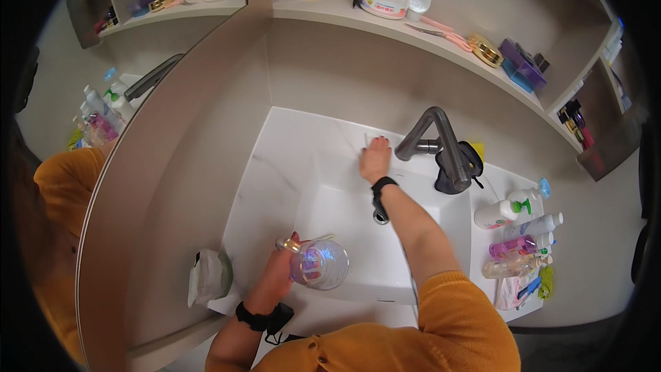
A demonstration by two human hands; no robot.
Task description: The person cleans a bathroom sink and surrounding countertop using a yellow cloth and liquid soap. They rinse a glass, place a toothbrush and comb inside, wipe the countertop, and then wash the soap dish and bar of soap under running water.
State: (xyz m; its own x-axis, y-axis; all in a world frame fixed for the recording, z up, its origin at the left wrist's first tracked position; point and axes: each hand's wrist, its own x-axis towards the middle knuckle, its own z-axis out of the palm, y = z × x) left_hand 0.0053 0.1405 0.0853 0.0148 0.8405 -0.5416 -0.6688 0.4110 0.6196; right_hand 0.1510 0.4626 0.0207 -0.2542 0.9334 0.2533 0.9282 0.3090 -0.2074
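My left hand (279,271) grips a clear ribbed cup (326,264) with an iridescent sheen, over the near left side of the white washbasin (356,253). My fingers show through its wall, and a shiny handle (287,244) sticks out at the upper left. Thin sticks lie at the cup's far edge, too unclear to name. Stretched forward, my right hand (376,159) is palm down at the basin's back ledge, left of the dark grey faucet (431,139). Nothing shows in it; its underside is hidden. Below that wrist, a round metal drain (381,216) is partly covered.
Several bottles, including a white pump bottle (497,214), crowd the right counter. A black pouch (454,168) lies behind the faucet. A tissue pack (209,278) stands at left beside a mirror door (170,165). An overhead shelf (330,10) holds jars and pink scissors (449,39).
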